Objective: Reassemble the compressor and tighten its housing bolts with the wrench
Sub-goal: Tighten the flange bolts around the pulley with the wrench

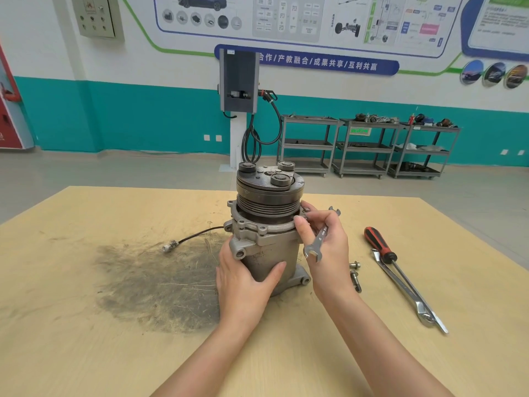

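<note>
The grey compressor point(266, 224) stands upright on the wooden table point(114, 353), its dark pulley and clutch plate on top. My left hand point(246, 285) wraps around the lower front of its housing. My right hand point(326, 247) is at the right side of the housing flange, thumb and fingertips at a bolt point(305, 211) there. A small open-ended wrench point(319, 239) lies across the palm of that hand, held by the curled fingers. Two loose bolts point(355, 275) lie on the table just right of my right wrist.
A red-handled screwdriver point(380, 245) and a long silver wrench point(412, 296) lie to the right. A black cable with a connector point(171, 246) trails left from the compressor over a dark grease stain point(160, 285). Shelving carts stand by the far wall.
</note>
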The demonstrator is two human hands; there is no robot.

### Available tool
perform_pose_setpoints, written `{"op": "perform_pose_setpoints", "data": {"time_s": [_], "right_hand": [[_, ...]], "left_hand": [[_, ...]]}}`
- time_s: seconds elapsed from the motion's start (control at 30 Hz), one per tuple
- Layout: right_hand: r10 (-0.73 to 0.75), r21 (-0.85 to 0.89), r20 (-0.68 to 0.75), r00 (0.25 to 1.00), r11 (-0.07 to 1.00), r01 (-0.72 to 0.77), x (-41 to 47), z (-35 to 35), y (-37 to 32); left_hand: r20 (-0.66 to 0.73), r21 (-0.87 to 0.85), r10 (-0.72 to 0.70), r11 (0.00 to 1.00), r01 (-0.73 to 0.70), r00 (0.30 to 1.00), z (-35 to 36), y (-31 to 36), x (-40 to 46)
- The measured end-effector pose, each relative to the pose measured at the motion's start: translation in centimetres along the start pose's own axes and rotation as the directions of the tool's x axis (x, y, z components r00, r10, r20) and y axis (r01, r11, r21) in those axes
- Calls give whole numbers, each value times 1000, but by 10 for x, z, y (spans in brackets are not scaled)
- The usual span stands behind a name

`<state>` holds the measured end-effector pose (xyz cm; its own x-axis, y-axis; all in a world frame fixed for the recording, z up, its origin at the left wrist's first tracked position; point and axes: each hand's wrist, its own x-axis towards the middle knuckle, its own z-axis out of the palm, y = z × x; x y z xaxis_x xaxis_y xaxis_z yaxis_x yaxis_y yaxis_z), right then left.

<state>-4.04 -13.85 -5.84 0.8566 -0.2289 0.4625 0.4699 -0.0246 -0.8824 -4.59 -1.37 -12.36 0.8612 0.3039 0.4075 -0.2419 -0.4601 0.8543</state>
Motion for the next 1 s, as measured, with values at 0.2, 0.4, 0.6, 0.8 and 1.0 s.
{"op": "perform_pose_setpoints", "data": {"time_s": [0.2, 0.4, 0.6, 0.8, 1.0], "right_hand": [[-27, -13, 38, 999, 1000, 27, -2, -1, 3], [-12, -25, 29, 1000, 1000, 13, -1, -1, 2], [-14, -1, 23, 1000, 1000, 14, -3, 1, 0], [-35, -32, 38, 999, 999, 36, -1, -2, 3], [-20, 17, 6, 1000, 1000, 20, 0, 1, 4]], "left_hand": [[2, -6, 4, 1000, -4, 1000, 0, 1, 0], [6, -8, 7, 1000, -7, 1000, -1, 1, 0], [8, -3, 7, 1000, -7, 1000, -1, 1, 0], [6, -11, 13, 1000, -13, 1000, 0, 1, 0], [4, -9, 0, 1000, 0, 1000, 1, -1, 0]]}}
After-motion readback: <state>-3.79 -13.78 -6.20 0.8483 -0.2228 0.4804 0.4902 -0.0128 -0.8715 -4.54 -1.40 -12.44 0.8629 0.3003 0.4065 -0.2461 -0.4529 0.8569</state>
